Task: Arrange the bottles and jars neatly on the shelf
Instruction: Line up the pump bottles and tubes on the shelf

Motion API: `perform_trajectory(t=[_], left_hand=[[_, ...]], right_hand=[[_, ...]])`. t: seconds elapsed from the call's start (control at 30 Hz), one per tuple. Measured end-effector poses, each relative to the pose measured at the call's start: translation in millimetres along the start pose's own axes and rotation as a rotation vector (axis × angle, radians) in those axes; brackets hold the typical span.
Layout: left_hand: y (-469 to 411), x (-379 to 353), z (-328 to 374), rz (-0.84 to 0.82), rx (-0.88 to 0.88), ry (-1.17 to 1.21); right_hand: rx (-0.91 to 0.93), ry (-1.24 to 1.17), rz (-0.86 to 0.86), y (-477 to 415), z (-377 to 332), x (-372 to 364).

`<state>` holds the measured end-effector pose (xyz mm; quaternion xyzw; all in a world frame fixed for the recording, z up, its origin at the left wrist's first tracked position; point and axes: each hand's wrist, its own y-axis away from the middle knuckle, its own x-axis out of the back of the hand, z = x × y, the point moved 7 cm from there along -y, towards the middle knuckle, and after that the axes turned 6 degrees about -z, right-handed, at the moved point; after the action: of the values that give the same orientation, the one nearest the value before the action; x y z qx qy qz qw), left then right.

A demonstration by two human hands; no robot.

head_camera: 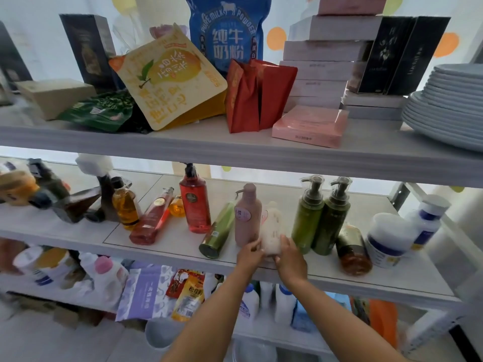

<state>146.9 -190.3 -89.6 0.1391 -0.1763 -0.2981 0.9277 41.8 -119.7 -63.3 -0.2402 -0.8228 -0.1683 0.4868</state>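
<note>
Fingers of the left hand [249, 253] curl round the foot of the upright pink bottle [247, 215] on the middle shelf [177, 246]. Just beside it, the right hand [290, 258] grips the blurred white bottle [271, 228] low down.

The blue bag [227, 35] reads "PURE MILK POWDER" above "纯牛奶粉". The other labels are too blurred or small to read.

At nine o'clock, brown and orange bottles [24, 190] smear into blur. The blue milk-powder pouch [227, 35] is cropped at twelve, the stacked white plates [449, 105] at three. The right hand [290, 260] covers the base of the white plastic bottle [272, 226].
</note>
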Motion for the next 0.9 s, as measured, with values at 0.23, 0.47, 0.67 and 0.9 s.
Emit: perform_trajectory(t=[0.23,0.47,0.67,0.9], left_hand=[[49.6,55.6,2.4,0.29,-0.016,-0.013],[77.3,125.0,-7.3,0.615,0.083,-0.062],[17.6,152.6,-22.5,0.333,0.224,-0.1],[-25.3,131.4,-26.9,0.008,0.239,-0.198]], right_hand=[[0.336,0.006,0.184,39.5,-58.0,5.6],[0.352,-0.17,-0.078,36.0,-116.5,-33.7],[0.177,-0.288,0.03,10.0,-149.8,-43.3],[-0.04,-0.464,0.426,17.4,-136.8,-8.5]])
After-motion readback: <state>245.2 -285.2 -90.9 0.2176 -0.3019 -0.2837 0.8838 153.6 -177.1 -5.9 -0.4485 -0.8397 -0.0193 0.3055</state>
